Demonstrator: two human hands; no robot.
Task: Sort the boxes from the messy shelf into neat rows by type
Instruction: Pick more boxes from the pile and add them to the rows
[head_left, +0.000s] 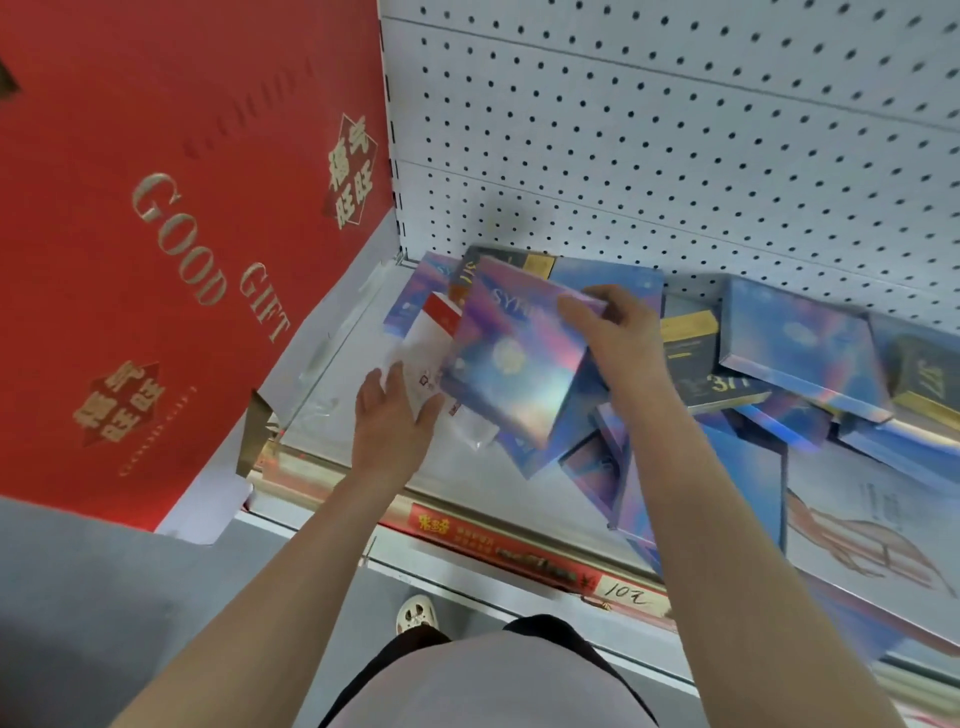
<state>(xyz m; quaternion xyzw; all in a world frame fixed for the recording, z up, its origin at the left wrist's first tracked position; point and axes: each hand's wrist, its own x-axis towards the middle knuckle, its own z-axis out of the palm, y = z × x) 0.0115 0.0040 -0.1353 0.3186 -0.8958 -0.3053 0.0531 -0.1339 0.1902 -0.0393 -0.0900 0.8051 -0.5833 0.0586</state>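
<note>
This is a shop, at a retail display shelf. Behind the goods stands a white pegboard back panel (675, 130) dotted with rows of holes, joined to a slotted upright (390, 171) of the kind store gondolas use. Along the shelf's front edge runs a price rail (519, 551) carrying a red promotional strip and a handwritten price tag (626, 595) reading "10" and a character. The shelf deck (457, 488) holds packaged merchandise: shiny blue-purple holographic boxes (800, 343) and dark boxes with gold labels (691, 332), piled loosely. To the left stands a large red gift box (156, 234) printed "GOOD GIFT" in gold. Below, a grey floor (78, 597) shows.
</note>
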